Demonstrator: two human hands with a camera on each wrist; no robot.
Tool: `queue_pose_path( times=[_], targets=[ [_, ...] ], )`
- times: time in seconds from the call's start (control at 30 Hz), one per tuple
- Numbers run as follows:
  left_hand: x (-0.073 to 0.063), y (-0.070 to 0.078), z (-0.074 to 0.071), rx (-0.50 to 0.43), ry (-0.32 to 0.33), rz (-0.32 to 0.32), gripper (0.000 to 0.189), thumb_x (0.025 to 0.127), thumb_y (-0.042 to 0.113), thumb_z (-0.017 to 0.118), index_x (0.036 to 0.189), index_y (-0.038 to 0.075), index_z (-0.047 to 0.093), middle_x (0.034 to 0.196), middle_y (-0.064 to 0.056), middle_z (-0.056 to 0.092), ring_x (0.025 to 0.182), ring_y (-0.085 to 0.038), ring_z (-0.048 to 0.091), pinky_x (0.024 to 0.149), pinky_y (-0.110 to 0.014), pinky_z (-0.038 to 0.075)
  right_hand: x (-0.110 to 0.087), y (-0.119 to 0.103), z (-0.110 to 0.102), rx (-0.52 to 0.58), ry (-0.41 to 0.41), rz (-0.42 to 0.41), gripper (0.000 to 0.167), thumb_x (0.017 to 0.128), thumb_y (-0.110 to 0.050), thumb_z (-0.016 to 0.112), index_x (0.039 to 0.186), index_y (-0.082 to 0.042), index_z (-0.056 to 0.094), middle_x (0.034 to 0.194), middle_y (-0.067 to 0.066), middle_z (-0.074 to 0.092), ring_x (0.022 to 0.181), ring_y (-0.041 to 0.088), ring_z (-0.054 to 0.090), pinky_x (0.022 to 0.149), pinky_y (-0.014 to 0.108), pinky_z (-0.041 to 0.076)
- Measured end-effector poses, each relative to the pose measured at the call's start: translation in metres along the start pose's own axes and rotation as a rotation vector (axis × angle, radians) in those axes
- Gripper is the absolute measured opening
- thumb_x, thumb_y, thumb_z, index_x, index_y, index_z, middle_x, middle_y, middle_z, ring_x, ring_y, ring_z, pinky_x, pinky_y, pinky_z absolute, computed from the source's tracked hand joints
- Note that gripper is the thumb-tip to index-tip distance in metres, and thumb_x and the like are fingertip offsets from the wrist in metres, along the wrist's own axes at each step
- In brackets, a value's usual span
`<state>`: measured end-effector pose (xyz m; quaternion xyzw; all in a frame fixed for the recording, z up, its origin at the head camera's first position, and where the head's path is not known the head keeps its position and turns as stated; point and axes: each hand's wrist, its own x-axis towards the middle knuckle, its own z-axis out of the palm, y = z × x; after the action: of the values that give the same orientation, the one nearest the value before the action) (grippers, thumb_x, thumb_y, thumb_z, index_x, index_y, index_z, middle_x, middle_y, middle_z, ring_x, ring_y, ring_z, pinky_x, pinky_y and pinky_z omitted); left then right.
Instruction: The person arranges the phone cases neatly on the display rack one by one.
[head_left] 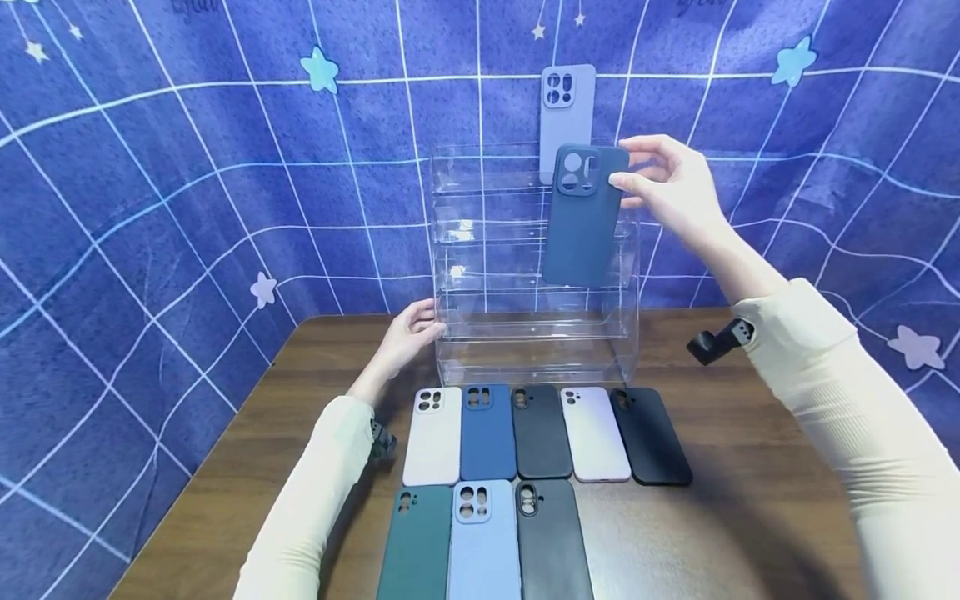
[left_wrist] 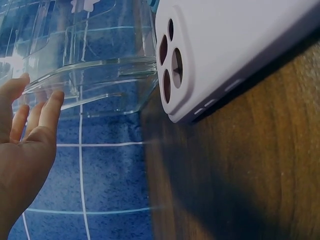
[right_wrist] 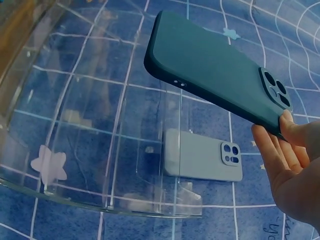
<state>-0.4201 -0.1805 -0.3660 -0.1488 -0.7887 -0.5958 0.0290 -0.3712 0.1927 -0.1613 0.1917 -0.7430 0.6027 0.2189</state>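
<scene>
High in front of the clear tiered rack (head_left: 525, 329), my right hand (head_left: 671, 179) pinches a dark blue phone case (head_left: 585, 237) by its upper right edge, thumb in front and fingers behind. The case hangs nearly upright, its camera cutout at the top. Behind it, a pale grey-blue phone case (head_left: 567, 125) stands in the rack's top tier; the right wrist view shows this pale case (right_wrist: 200, 155) beyond the held one. My left hand (head_left: 408, 337) is at the rack's lower left side. In the left wrist view its fingers (left_wrist: 50, 112) extend loosely against the clear panel.
On the wooden table (head_left: 757, 408), several phone cases lie in two rows before the rack, among them a white case (head_left: 432, 442), a black case (head_left: 652, 437) and a green case (head_left: 416, 542). A blue star-patterned cloth (head_left: 337, 167) hangs behind the rack.
</scene>
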Motion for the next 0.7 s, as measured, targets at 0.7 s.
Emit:
queue_pose_path(
  times=[0.7],
  targets=[
    [0.008, -0.016, -0.001, 0.032, 0.007, 0.016, 0.059, 0.089, 0.016, 0.065, 0.14, 0.005, 0.038, 0.131, -0.023, 0.051, 0.115, -0.033, 0.055, 0.082, -0.022, 0.054, 0.055, -0.004, 0.024, 0.037, 0.082, -0.033, 0.04, 0.08, 0.0, 0.07, 0.119, -0.004, 0.06, 0.093, -0.002, 0.059, 0.07, 0.006, 0.063, 0.061, 0.019, 0.057]
  ],
)
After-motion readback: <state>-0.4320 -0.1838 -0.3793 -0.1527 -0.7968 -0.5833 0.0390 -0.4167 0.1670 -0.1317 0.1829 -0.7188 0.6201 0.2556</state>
